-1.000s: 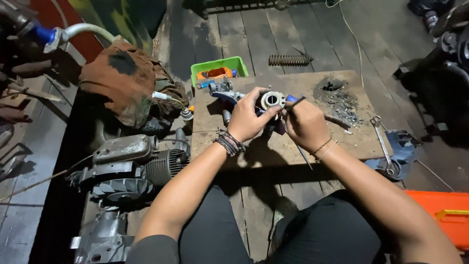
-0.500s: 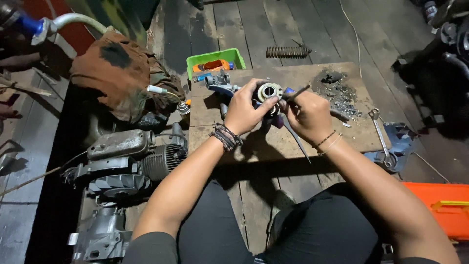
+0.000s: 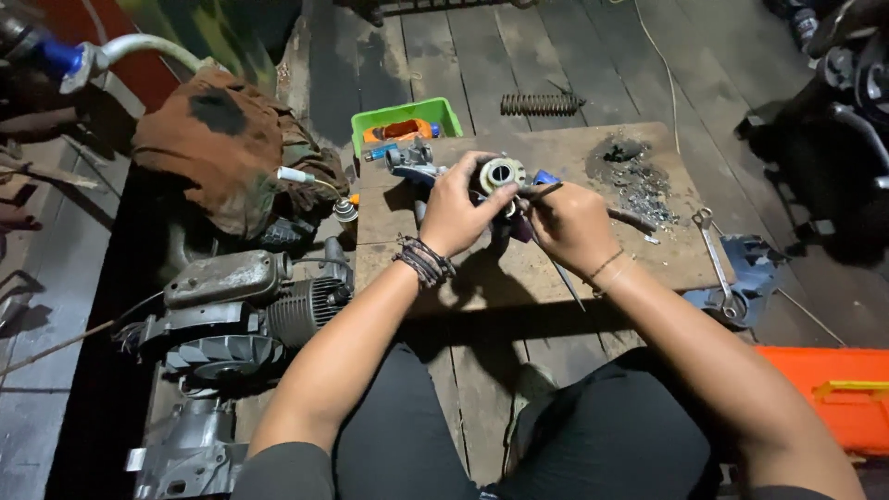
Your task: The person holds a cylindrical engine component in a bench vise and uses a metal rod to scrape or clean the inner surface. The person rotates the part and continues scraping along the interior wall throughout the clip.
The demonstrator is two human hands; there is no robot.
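Gripping a small grey metal carburettor-like part with a round pale bore (image 3: pixel 500 176), the left hand (image 3: pixel 456 211) has its fingers curled around the body and holds it just above the square wooden work board (image 3: pixel 519 268), near the board's far edge. The right hand (image 3: pixel 567 227) is clenched on a thin dark metal pick (image 3: pixel 540 192), the tip of which lies at the right side of the round bore. Whether the tip sits inside the part cannot be told.

Head view, surroundings: a pile of dark grey metal scrapings and small bits (image 3: pixel 634 176) lies on the far right of the board, well apart from the hands. A silver combination spanner (image 3: pixel 715 255) rests on the board's right edge. A green plastic tray (image 3: pixel 404 123) holding orange parts stands just beyond the far left corner. A finned grey engine block (image 3: pixel 250 306) lies on the plank floor to the left, with a rust-brown rag (image 3: pixel 218 148) behind it. A coiled steel spring (image 3: pixel 542 103) lies on the floor farther away.

Progress, as judged: the part is off the engine and picking at it is under way; no reassembly is visible.
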